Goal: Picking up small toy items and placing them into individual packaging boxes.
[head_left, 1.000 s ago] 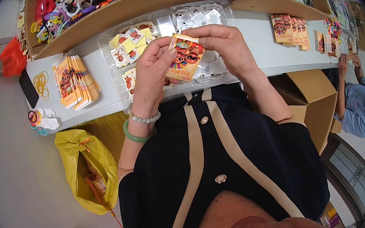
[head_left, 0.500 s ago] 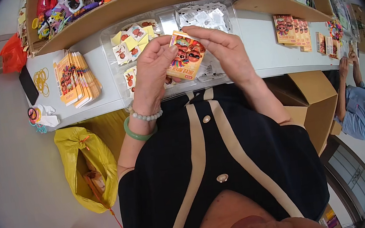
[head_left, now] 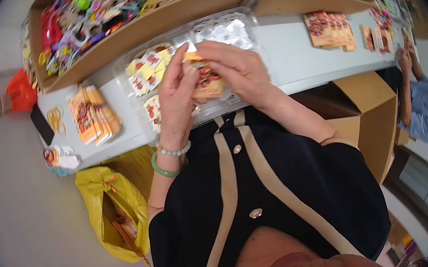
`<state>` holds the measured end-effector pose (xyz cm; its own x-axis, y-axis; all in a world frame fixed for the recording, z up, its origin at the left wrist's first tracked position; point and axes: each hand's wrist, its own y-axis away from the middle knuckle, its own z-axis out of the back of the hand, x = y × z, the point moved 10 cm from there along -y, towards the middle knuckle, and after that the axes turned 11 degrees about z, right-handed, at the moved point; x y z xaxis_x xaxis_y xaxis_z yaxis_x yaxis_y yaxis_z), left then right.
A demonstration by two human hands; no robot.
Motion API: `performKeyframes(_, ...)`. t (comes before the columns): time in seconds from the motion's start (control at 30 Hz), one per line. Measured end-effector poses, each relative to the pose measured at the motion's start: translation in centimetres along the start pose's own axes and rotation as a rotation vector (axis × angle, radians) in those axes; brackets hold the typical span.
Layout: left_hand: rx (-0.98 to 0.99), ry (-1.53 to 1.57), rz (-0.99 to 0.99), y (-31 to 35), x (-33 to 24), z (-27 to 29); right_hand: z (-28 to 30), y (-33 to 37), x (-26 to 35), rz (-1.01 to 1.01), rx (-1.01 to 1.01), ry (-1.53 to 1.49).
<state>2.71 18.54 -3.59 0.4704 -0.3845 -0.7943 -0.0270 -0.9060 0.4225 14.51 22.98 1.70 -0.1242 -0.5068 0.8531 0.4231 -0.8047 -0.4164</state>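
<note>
While beneath hands (head_left: 237, 73) — tray (head_left: 128, 93) of printed squares (head_left: 139, 84)

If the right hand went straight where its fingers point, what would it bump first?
Probably the left hand, just across the orange packet from the right hand, though depth is hard to tell.

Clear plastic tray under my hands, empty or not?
Not empty: the tray holds small white-and-yellow printed cards and flat white pieces.

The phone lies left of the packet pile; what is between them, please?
In the head view, yellow rubber bands lie between the phone and the packet pile.
</note>
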Motion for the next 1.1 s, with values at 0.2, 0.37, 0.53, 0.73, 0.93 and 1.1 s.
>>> performKeyframes(0.2,0.033,0.081,-0.006,0.1,-0.8,-1.8,0.3,1.1,-1.9,-0.282,-0.030,-0.405)
performKeyframes(0.37,0.013,-0.204,0.067,2.1,-0.8,-1.8,8.4,0.4,-2.1,-0.304,-0.229,-0.122)
performKeyframes(0.53,-0.392,-0.665,-0.383,3.9,-7.8,6.9,19.6,1.1,-3.9,-0.347,-0.311,0.427)
performKeyframes(0.73,-1.449,-1.524,-0.483,10.9,-13.8,16.4,15.4,0.7,-7.2,-0.273,-0.246,0.190)
performKeyframes(0.93,-1.354,-1.316,0.034,9.8,-11.5,20.9,8.9,-0.6,-4.6,-0.240,0.010,0.392)
performKeyframes(1.1,-1.548,-1.578,-0.237,11.7,-12.4,17.5,5.6,-1.4,-2.6,-0.124,0.130,0.409)
